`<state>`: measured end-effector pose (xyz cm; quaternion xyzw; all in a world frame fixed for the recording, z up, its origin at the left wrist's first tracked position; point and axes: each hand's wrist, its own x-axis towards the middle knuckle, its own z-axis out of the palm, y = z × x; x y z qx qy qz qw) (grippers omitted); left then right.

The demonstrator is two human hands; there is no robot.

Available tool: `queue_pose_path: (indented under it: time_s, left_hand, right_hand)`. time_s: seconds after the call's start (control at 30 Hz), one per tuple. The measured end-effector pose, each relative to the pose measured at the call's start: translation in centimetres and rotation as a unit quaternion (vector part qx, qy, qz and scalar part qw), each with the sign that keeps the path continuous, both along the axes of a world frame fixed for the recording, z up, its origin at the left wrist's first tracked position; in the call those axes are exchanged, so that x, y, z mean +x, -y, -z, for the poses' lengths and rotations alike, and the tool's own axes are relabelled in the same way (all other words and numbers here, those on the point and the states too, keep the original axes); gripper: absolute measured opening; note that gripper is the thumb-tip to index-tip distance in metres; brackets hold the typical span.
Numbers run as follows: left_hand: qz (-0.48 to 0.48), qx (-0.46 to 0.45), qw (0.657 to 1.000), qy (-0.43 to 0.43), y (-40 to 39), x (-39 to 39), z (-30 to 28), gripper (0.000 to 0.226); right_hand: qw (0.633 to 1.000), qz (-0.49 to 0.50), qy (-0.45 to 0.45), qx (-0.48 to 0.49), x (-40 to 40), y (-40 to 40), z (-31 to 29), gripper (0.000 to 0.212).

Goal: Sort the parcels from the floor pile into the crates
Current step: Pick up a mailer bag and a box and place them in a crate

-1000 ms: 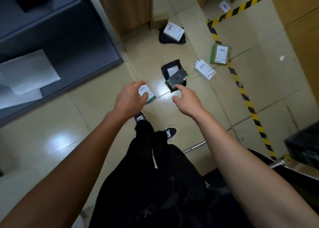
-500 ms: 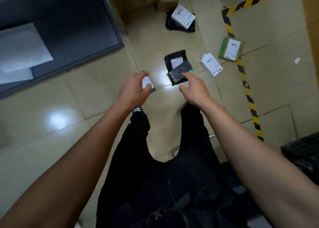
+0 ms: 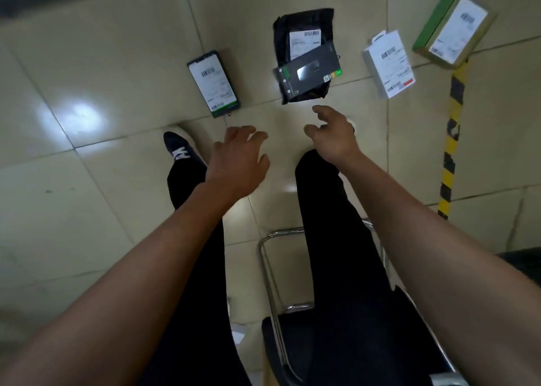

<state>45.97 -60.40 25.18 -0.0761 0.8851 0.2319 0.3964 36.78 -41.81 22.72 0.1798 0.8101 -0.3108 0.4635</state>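
Both hands dropped lower-centre since earlier: left hand (image 3: pixel 237 157) and right hand (image 3: pixel 332 134) spread, empty. Risk: dark flat box (image 3: pixel 307 74) (loose atop black bag (image 3: pixel 301 34)) slides off if grabbed together.

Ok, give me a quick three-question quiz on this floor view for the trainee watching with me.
1. True or false: the left hand is gripping a parcel.
2. What does the dark flat box lie on? A) the white box B) the black bag parcel C) bare floor tiles only
3. Fill in: the green-sided box sits at the top end of the yellow and black ____.

Key:
1. False. Both it and the right hand are empty, fingers spread, short of the parcels.
2. B. It overlaps the bag's near end.
3. Floor tape.
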Motion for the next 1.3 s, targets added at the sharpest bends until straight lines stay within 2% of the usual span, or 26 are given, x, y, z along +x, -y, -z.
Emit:
queue_pose_path:
  time_s: [0.13, 0.3, 0.43, 0.57, 0.77, 1.03, 1.2, 1.3]
  left_hand:
    - [-0.024, -0.005, 0.999, 0.025, 0.6, 0.9, 6.6, 0.053]
    - [0.015, -0.05, 0.998, 0.038, 3.1, -1.0, 15.2, 0.059]
    - [0.061, -0.079, 0.994, 0.052, 5.8, -2.2, 21.8, 0.065]
    - [-0.021, -0.095, 0.993, 0.071, 8.3, -2.8, 27.0, 0.075]
    - [-0.093, -0.078, 0.988, 0.096, 10.0, -2.9, 33.4, 0.084]
    - [-0.025, -0.057, 0.997, 0.053, 10.9, -1.9, 36.9, 0.088]
    - [0.05, -0.042, 0.998, -0.003, 11.1, -2.6, 37.3, 0.072]
    - [0.039, -0.056, 0.997, -0.038, 10.6, -3.4, 37.4, 0.064]
  right_hand:
    - [1.0, -0.015, 0.006, 0.017, 0.2, -1.0, 6.5, 0.053]
    - [0.998, -0.061, -0.012, 0.029, 0.4, -0.2, 14.4, 0.057]
    - [0.981, -0.162, -0.096, 0.044, 0.1, 1.3, 20.4, 0.071]
    - [0.95, -0.242, -0.151, 0.124, -0.9, 3.0, 25.1, 0.089]
    - [0.922, -0.255, -0.191, 0.22, -2.8, 5.1, 30.8, 0.1]
    - [0.94, -0.216, -0.171, 0.202, -3.0, 5.5, 33.5, 0.093]
    - [0.92, -0.295, -0.215, 0.139, -2.3, 4.7, 33.3, 0.071]
    - [0.919, -0.279, -0.247, 0.127, -2.0, 4.6, 33.3, 0.055]
